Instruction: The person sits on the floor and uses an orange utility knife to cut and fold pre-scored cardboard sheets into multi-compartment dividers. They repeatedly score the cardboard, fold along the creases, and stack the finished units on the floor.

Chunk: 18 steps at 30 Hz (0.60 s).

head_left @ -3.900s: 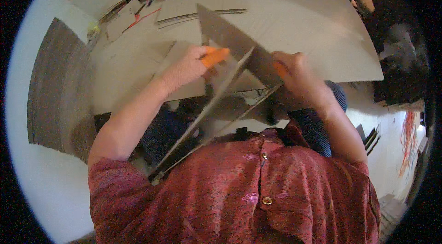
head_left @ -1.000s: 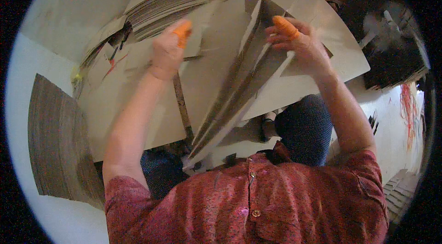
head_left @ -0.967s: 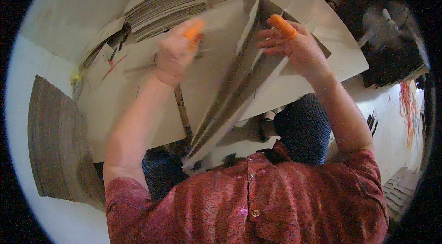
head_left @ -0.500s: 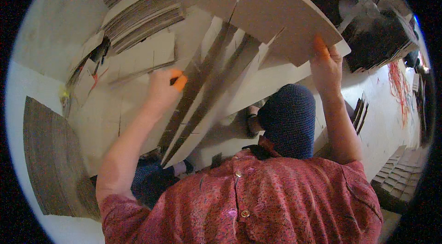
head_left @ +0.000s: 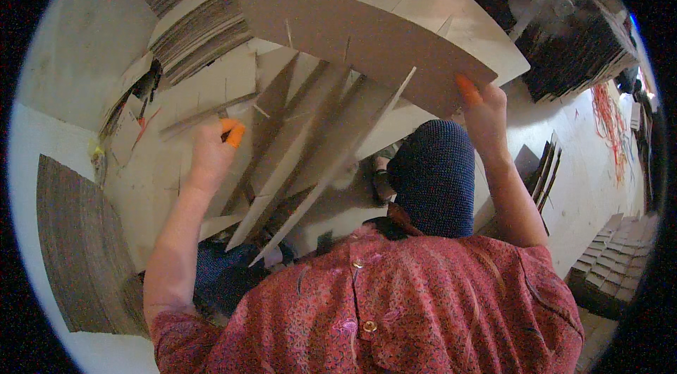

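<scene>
My right hand (head_left: 485, 109), an orange cover on a finger, grips the right end of a long slotted cardboard strip (head_left: 381, 42). Several narrower cardboard strips (head_left: 331, 169) cross it at its slots and slant down toward my lap, forming part of a divider. My left hand (head_left: 215, 152) hovers left of these strips, apart from them. Its orange-covered fingers are curled, and nothing shows between them. Beneath, at the left, lie flat cardboard pieces (head_left: 215, 88).
Stacked cardboard (head_left: 204, 32) stands at the far left, with another tall stack (head_left: 84, 240) at the near left. A fan (head_left: 550, 7) stands by dark stacked sheets (head_left: 585, 49) at the far right. Red strapping (head_left: 608, 123) hangs there. Assembled dividers (head_left: 617, 261) lie at the near right.
My left hand has moved left and slightly nearer, away from the strips. The long strip in my right hand has dropped and tilted, and the crossing strips have spread apart.
</scene>
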Each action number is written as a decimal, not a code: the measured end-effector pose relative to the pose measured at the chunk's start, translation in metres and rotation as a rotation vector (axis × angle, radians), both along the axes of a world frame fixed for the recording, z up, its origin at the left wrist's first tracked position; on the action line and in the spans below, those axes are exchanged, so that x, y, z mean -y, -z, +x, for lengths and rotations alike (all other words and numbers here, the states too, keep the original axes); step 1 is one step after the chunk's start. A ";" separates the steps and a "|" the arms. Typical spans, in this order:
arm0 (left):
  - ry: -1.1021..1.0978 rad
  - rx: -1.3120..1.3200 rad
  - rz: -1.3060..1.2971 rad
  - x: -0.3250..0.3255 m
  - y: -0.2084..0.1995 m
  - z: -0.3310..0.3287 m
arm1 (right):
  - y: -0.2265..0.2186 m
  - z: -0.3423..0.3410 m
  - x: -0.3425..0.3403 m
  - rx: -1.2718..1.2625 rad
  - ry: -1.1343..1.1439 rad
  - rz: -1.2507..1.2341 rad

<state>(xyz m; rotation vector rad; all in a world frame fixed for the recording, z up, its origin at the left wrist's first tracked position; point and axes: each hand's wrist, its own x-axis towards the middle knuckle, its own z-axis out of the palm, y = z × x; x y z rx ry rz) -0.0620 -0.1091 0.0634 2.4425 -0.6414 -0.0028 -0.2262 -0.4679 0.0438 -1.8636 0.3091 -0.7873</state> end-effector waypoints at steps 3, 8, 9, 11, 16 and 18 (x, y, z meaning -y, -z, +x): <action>0.016 0.033 0.053 0.001 0.000 -0.003 | 0.004 -0.008 -0.005 -0.061 -0.023 -0.051; 0.002 0.049 0.058 0.002 -0.004 -0.009 | 0.032 -0.004 -0.016 -0.022 -0.091 0.103; 0.007 0.077 0.067 0.001 0.000 -0.006 | 0.040 -0.007 -0.012 -0.016 -0.082 0.107; 0.054 0.276 0.077 0.008 -0.004 -0.008 | 0.044 -0.007 -0.013 -0.010 -0.085 0.121; 0.222 0.353 0.015 0.070 -0.029 -0.029 | 0.038 0.000 -0.023 0.063 -0.034 0.073; 0.199 0.227 0.124 0.098 -0.029 -0.035 | 0.047 0.000 -0.021 0.043 -0.031 0.021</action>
